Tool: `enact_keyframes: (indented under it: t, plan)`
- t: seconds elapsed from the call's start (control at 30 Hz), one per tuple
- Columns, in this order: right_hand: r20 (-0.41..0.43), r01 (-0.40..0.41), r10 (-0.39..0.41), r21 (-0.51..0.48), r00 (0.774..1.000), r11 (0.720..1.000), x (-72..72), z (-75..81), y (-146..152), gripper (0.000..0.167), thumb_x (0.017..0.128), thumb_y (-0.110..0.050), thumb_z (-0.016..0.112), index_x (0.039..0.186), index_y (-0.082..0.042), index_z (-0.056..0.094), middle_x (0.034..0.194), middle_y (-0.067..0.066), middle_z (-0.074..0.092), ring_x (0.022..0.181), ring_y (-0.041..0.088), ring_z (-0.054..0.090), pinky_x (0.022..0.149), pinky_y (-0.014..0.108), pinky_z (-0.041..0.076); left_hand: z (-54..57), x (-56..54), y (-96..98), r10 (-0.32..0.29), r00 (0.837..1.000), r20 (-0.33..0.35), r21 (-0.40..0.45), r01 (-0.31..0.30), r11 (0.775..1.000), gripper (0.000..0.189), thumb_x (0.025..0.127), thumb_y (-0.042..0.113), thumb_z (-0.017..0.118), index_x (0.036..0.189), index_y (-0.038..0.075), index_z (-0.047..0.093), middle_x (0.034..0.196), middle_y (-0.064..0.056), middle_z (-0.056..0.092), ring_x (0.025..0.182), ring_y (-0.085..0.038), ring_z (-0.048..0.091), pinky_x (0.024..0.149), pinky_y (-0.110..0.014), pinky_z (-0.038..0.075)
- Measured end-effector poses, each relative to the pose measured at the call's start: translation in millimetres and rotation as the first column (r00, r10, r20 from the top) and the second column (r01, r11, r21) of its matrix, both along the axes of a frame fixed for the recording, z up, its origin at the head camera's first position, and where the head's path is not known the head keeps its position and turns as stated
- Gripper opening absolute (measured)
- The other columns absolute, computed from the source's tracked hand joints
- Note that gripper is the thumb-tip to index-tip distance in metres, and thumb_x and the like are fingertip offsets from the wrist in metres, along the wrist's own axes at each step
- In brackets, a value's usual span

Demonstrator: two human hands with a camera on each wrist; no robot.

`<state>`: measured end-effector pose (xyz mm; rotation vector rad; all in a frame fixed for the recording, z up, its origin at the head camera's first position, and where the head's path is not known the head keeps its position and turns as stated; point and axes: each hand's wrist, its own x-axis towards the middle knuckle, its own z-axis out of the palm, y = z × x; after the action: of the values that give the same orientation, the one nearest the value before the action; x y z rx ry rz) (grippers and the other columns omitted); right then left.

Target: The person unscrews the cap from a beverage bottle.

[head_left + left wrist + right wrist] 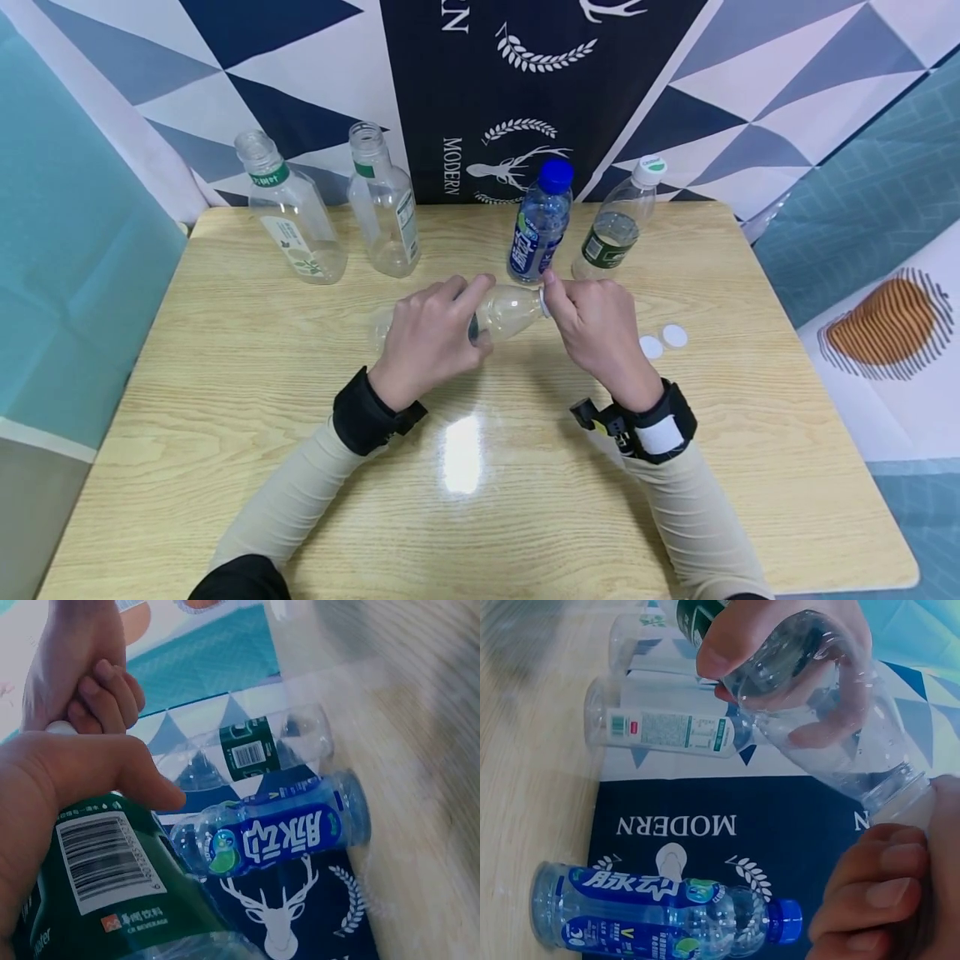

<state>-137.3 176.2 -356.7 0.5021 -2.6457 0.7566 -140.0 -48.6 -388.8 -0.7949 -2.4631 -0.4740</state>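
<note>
1. Green-labelled plastic water bottle (510, 312) lies sideways over the middle of the bench (225, 400), nearer its back edge; whether it touches the wood I cannot tell. It should handle light, thin-walled and slippery, likely denting under a hard squeeze, so the labelled body suits a gentle wrap.
2. Two uncapped clear bottles (382, 212) stand side by side toward the bench's back left corner.
3. Capped green-labelled bottle (606, 250) and blue-capped 脉动 drink bottle (536, 229) stand toward the back right corner.
4. Left hand (435, 329): fingers curled round the bottle's body.
5. Right hand (600, 325): fingers clamped on the white cap (906, 804); its stiff rim should take a firm pinch.
6. Two white discs (674, 336), probably loose caps, lie near the right wrist.
</note>
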Motion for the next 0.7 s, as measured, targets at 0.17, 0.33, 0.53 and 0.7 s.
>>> enact_keyframes:
  t: [0.17, 0.33, 0.53, 0.7]
  plan:
    - [-0.111, -0.073, 0.072, -0.004, 0.991, 0.997, -1.1, -2.1, 1.5, 0.07, 0.109, -0.055, 0.019, 0.053, -0.016, 0.034, 0.047, -0.006, 0.029, 0.042, 0.011, 0.026, 0.045, 0.029, 0.018, 2.5, -1.3, -1.8, -0.078, 0.983, 0.169, 0.064, 0.068, 0.996, 0.066, 0.067, 0.027, 0.085, 0.127, 0.017, 0.061, 0.088, -0.001, 0.07, 0.062, -0.015, 0.058, 0.046, -0.031, 0.047]
    - [-0.165, -0.095, 0.095, 0.011, 0.982, 0.995, -1.3, -2.4, 2.2, 0.07, 0.109, -0.055, 0.019, 0.053, -0.016, 0.036, 0.047, -0.006, 0.03, 0.042, 0.009, 0.027, 0.045, 0.029, 0.017, 2.9, -2.1, -2.3, -0.127, 0.948, 0.291, 0.107, 0.1, 0.989, 0.072, 0.065, 0.032, 0.089, 0.129, 0.018, 0.06, 0.098, -0.001, 0.074, 0.068, -0.015, 0.064, 0.053, -0.031, 0.052]
    - [-0.109, 0.001, -0.004, -0.024, 0.994, 1.0, 0.8, -2.1, 0.6, 0.067, 0.109, -0.049, 0.026, 0.052, -0.016, 0.036, 0.047, -0.004, 0.03, 0.044, 0.016, 0.031, 0.046, 0.033, 0.021, -0.5, 0.3, 1.7, -0.075, 0.985, 0.154, 0.049, 0.068, 0.996, 0.062, 0.07, 0.025, 0.083, 0.127, 0.015, 0.061, 0.083, -0.001, 0.067, 0.06, -0.014, 0.056, 0.047, -0.031, 0.047]
    - [-0.011, 0.142, -0.142, -0.034, 0.99, 0.989, 1.1, -3.0, -1.7, 0.068, 0.108, -0.045, 0.035, 0.047, -0.016, 0.032, 0.045, -0.001, 0.03, 0.044, 0.024, 0.038, 0.047, 0.036, 0.027, -3.8, 1.9, 5.2, 0.019, 0.997, -0.073, -0.043, -0.023, 0.999, 0.047, 0.073, 0.015, 0.073, 0.119, 0.013, 0.061, 0.079, -0.004, 0.064, 0.058, -0.02, 0.054, 0.047, -0.034, 0.047]
